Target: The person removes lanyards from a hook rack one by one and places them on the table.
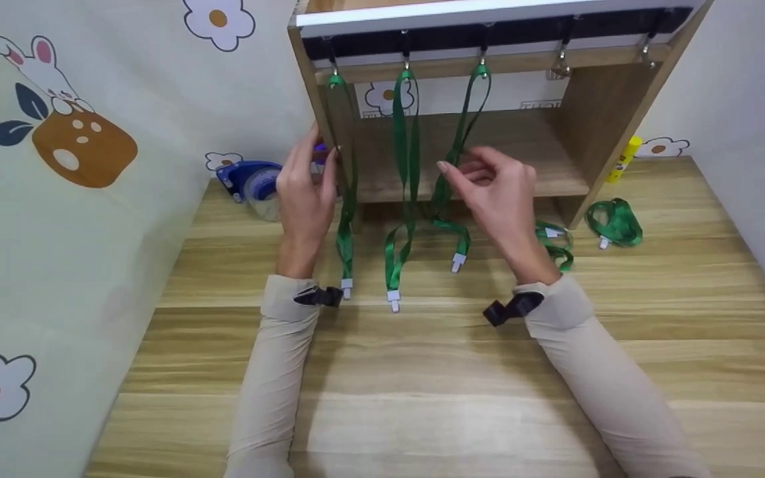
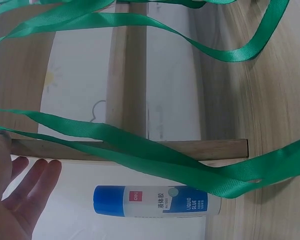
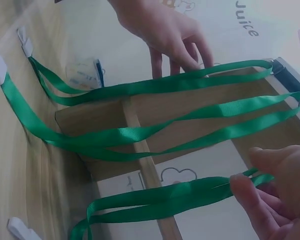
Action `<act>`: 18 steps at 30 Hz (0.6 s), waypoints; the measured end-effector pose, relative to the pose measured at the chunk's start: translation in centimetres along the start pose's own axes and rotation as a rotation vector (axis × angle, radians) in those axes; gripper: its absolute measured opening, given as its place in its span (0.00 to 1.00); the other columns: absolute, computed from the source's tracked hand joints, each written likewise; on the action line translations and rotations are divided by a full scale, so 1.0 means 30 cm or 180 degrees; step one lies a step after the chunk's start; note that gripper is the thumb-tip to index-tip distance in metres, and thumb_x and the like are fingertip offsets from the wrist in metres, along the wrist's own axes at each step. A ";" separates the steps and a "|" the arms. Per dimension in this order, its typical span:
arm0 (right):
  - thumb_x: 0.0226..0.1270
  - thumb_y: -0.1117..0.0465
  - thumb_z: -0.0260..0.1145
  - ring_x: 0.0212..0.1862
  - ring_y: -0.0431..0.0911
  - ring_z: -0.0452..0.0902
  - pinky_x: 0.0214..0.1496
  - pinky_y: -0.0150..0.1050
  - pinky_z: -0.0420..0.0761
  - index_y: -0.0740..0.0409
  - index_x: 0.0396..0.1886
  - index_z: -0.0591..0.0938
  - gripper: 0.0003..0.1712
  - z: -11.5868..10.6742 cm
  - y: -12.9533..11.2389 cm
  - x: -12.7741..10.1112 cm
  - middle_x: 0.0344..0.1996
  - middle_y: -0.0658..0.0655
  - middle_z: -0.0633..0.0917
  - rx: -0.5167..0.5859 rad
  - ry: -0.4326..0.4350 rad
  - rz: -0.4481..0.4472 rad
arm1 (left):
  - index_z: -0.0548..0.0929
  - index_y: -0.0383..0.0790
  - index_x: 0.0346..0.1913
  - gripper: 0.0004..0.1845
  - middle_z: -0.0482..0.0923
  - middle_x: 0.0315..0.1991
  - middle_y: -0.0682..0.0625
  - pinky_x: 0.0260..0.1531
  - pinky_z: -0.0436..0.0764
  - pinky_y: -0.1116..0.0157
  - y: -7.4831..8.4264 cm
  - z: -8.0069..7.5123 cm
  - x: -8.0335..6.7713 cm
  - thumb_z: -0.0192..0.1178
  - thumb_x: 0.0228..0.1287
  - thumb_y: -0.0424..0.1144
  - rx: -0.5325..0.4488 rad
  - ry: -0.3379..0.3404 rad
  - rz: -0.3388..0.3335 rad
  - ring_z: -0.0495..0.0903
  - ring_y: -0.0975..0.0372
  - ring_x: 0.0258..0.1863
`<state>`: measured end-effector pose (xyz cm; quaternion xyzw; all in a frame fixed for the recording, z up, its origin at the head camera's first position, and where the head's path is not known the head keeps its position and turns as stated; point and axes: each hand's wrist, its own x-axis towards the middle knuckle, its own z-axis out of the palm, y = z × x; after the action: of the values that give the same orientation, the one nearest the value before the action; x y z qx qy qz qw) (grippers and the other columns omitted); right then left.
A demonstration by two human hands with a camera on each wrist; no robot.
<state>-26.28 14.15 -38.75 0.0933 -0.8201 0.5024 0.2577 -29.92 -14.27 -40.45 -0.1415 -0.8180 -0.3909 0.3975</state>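
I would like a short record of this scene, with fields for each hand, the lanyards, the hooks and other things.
Left hand: open, fingers straight beside the first hanging lanyard
Right hand: pinches the strap of the third hanging lanyard
Hanging lanyards: three green ones, including the second lanyard
Free hooks: two, at the right end of the wooden rack
On the table: two loose lanyards
Other things: glue bottle, tape dispenser
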 end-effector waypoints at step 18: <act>0.74 0.68 0.72 0.35 0.32 0.83 0.40 0.24 0.83 0.55 0.46 0.95 0.09 -0.119 -0.049 0.005 0.39 0.52 0.95 0.0348 0.0442 -0.1093 | 0.78 0.33 0.74 0.25 0.87 0.59 0.38 0.48 0.93 0.61 -0.006 0.001 -0.003 0.59 0.85 0.43 0.0008 0.0001 0.0011 0.89 0.53 0.57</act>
<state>-24.63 16.58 -36.24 0.2109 -0.7438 0.5001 0.3902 -29.98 -14.35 -40.62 -0.1424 -0.8182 -0.3891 0.3985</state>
